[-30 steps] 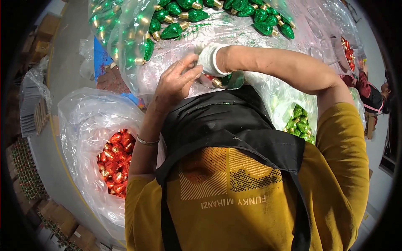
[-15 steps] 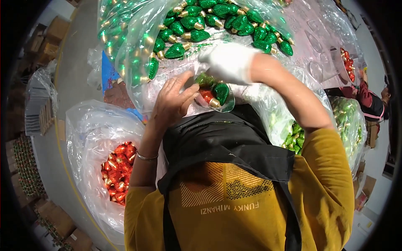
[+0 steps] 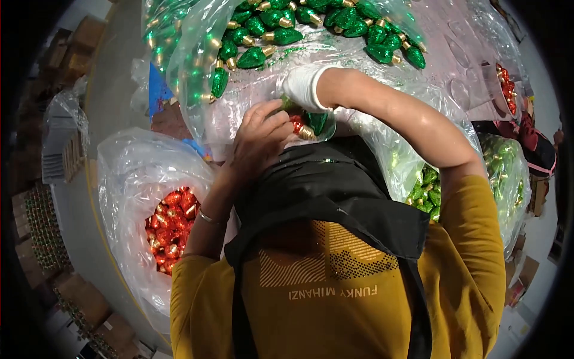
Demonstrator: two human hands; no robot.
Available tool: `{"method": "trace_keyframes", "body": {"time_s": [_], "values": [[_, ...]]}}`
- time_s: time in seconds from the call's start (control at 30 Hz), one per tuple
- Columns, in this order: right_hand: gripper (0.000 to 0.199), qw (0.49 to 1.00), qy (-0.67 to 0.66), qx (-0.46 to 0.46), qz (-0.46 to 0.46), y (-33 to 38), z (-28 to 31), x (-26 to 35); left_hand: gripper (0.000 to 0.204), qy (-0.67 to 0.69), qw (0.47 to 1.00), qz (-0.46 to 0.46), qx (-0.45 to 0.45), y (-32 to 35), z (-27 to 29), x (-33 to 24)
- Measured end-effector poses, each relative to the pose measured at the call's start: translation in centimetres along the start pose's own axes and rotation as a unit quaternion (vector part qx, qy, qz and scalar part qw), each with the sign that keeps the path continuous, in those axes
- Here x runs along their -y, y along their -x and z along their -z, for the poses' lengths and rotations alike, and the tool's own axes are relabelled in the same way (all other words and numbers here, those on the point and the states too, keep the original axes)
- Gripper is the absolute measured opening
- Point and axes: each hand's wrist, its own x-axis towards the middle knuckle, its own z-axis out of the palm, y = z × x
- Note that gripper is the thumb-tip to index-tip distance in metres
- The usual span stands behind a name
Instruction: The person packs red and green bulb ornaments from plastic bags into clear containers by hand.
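We pinch a small clear bag (image 3: 311,122) of red and green bulb-shaped ornaments between our bare left hand (image 3: 260,140) and white-gloved right hand (image 3: 305,87), both closed on it, holding it just above the worktop (image 3: 263,96) beside the green ornaments (image 3: 287,24).

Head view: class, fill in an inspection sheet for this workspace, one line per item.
Surface: table covered in clear plastic sheeting.
Job's things: small clear bag with red and green bulb ornaments, between both hands.
Clutter: loose dark green ornaments; open bag of red ornaments; light green ornaments in a bag.
Hands: left hand bare; right hand in a white glove.
Cables: nothing seen.
Surroundings: cardboard boxes; grey floor.
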Motion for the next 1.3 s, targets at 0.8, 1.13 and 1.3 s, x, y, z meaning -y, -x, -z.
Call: {"method": "trace_keyframes", "body": {"time_s": [0.8, 1.13, 1.3], "values": [[0.024, 0.995, 0.092, 0.026, -0.008, -6.4, -6.7, -4.8, 0.017, 0.079, 0.996, 0.01, -0.033, 0.2, -0.4, 1.8], [0.021, 0.993, 0.113, 0.014, -0.026, -9.1, -9.5, -5.8, 0.026, 0.04, 0.998, -0.023, -0.037, -0.2, -1.3, 1.9], [0.022, 0.996, 0.084, 0.01, -0.034, -8.6, -9.2, -5.9, 0.027, 0.042, 0.998, -0.018, -0.031, -0.5, -1.5, 1.8]]}}
